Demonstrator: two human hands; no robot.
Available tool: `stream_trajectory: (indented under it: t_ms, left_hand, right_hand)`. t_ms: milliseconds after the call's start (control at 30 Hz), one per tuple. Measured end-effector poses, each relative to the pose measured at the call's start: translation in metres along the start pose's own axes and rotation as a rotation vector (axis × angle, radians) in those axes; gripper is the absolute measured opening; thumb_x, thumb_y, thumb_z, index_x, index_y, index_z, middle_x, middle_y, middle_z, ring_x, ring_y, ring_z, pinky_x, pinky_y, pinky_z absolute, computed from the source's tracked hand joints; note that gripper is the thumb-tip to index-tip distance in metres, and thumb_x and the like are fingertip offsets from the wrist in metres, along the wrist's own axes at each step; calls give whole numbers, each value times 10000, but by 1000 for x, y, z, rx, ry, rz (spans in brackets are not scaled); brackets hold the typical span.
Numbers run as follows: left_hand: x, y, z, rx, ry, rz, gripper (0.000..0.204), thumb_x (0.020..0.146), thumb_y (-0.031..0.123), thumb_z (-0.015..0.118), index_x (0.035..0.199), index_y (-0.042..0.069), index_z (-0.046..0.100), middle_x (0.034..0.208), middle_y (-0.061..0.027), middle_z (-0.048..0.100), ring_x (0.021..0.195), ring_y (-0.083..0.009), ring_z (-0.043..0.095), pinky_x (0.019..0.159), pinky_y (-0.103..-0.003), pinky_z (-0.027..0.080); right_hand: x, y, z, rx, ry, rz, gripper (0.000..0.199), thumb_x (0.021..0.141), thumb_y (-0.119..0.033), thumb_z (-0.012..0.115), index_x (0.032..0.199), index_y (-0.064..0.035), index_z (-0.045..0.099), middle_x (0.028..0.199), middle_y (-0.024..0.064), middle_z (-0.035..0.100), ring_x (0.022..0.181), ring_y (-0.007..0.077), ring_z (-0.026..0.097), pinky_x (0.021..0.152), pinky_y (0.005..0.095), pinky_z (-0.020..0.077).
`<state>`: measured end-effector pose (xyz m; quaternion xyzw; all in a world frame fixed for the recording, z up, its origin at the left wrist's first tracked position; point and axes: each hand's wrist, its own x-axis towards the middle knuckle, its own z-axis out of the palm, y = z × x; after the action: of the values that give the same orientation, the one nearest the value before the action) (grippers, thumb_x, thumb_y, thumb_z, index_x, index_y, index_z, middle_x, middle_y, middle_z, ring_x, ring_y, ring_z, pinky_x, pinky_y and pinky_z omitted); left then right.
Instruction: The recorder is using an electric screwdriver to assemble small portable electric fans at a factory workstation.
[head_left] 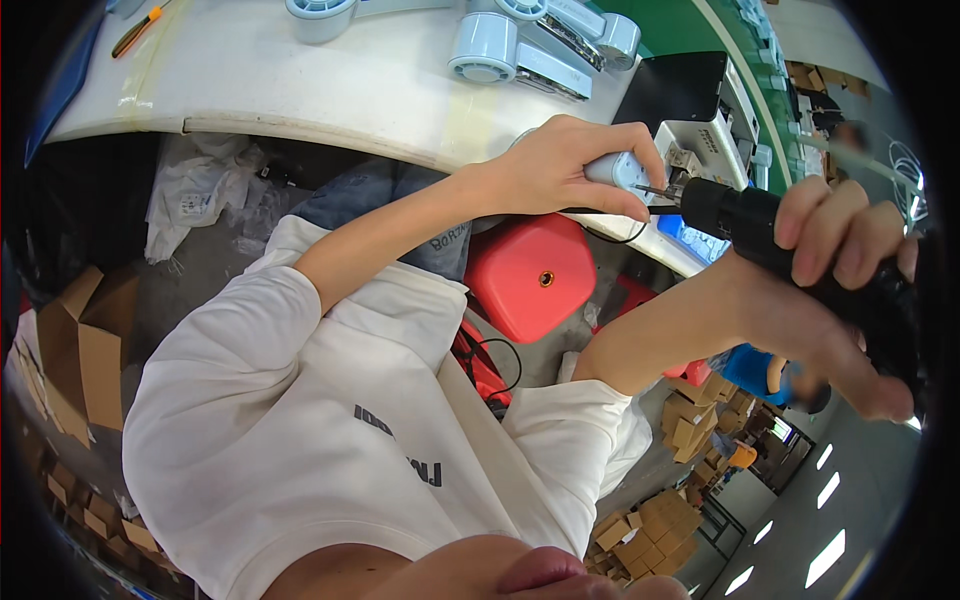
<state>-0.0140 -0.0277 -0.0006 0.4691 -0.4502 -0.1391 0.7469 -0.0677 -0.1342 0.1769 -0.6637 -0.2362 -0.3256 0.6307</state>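
My left hand [590, 160] is closed round a light blue plastic part [616, 172], rounded and held over the table's front edge. The fingers hide much of its body. My right hand [835, 245] grips a black electric screwdriver [735, 212], which lies roughly level and points left. Its thin metal bit reaches the end face of the blue part; whether a screw sits there is too small to tell. Behind the left hand, several light blue housings with round vented ends [485, 48] lie on the white table [390, 95].
An orange-and-black screwdriver [137, 32] lies at the table's far left. A silver and black machine [700, 130] stands at the right. Below the table are a red stool [530, 275], plastic bags [195, 190] and an open cardboard box [95, 350]. Another person in blue [752, 373] is farther off.
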Motion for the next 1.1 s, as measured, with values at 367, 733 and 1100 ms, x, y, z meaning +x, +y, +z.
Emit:
stream_trajectory:
  t_ms: [367, 733, 1100]
  left_hand:
    - [1, -3, 0, 6, 16, 60, 306, 724, 204, 730, 952, 71, 576, 866, -22, 616, 729, -154, 582, 677, -251, 440]
    - [0, -2, 1, -20, 25, 42, 304, 712, 211, 740, 933, 71, 586, 829, -26, 604, 708, -163, 573, 652, -255, 432]
    - [1, -3, 1, -9, 23, 82, 314, 710, 212, 742, 933, 72, 571, 817, -25, 601, 679, -157, 570, 633, -248, 432]
  right_hand:
    - [-2, 3, 5, -49, 14, 19, 896, 560, -904, 372, 882, -72, 454, 621, -6, 377, 420, 75, 312, 399, 235, 252]
    - [-3, 8, 1, -7, 2, 49, 891, 554, -897, 399, 888, -72, 440, 626, -8, 371, 422, 73, 316, 402, 230, 251]
    - [-9, 7, 18, 48, 62, 69, 865, 548, -878, 453, 870, -76, 412, 622, -2, 373, 425, 91, 326, 406, 241, 264]
